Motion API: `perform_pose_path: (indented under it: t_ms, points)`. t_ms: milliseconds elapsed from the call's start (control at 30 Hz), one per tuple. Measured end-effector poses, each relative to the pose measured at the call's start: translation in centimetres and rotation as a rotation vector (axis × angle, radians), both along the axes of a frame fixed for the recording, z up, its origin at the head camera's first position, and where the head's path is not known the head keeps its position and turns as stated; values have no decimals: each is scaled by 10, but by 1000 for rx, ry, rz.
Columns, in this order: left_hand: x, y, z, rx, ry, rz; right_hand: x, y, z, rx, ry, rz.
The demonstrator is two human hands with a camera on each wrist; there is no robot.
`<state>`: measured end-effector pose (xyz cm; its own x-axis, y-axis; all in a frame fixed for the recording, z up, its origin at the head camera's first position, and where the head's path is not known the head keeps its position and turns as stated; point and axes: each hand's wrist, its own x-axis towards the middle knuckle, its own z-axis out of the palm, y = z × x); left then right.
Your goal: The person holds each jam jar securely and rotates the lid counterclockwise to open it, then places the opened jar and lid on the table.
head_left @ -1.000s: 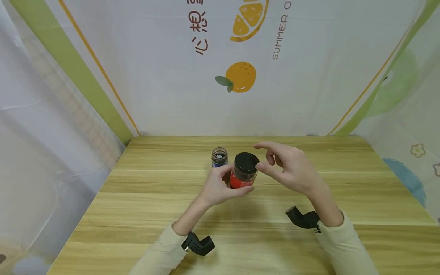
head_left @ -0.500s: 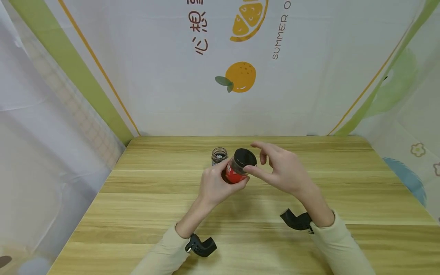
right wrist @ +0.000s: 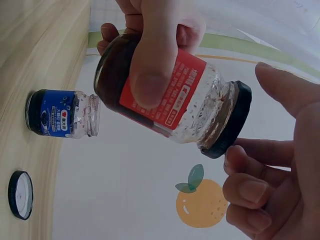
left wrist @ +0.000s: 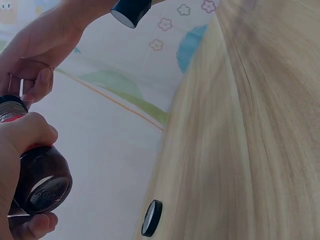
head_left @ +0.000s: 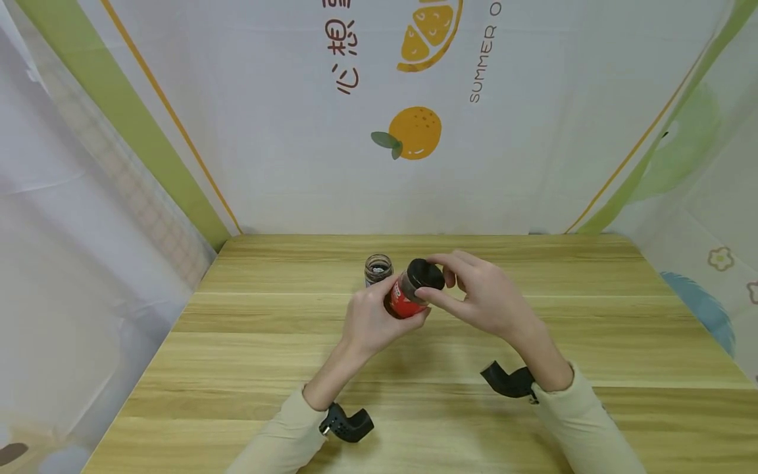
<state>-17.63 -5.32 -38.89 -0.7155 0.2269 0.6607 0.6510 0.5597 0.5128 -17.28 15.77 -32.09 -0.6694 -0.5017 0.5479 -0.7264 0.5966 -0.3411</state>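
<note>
My left hand (head_left: pixel 370 316) grips a glass jar (right wrist: pixel 165 90) with a red label and dark contents round its body. The jar is raised off the table and tilted to the right, its black lid (head_left: pixel 425 274) on its mouth. My right hand (head_left: pixel 485 296) is at the lid, index fingertip right at its far edge. In the right wrist view the right thumb (right wrist: pixel 285 90) stands apart from the lid, while bent fingers reach its lower edge. Behind the left hand stands a second, uncovered glass jar (right wrist: pixel 60 114) with a blue label and dark contents.
A loose dark lid (right wrist: pixel 21 195) with a pale inside lies on the wooden table (head_left: pixel 237 368) near the blue-labelled jar. A white printed curtain (head_left: pixel 284 164) hangs behind the table. Each wrist wears a black camera mount (head_left: pixel 349 424).
The red-labelled jar has shifted slightly left and tilted further to the right. My right hand has come in leftward, its fingers closer about the lid.
</note>
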Motion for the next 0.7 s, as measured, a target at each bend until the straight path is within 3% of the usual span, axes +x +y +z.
perform_pose_path:
  t_ms: [367,700]
  points:
    - [0,-1,1,-12,7,-14,-2,0,0,17,-63,-34]
    - [0,-1,0,-33,30,-17,-6,2,-1,30,-114,4]
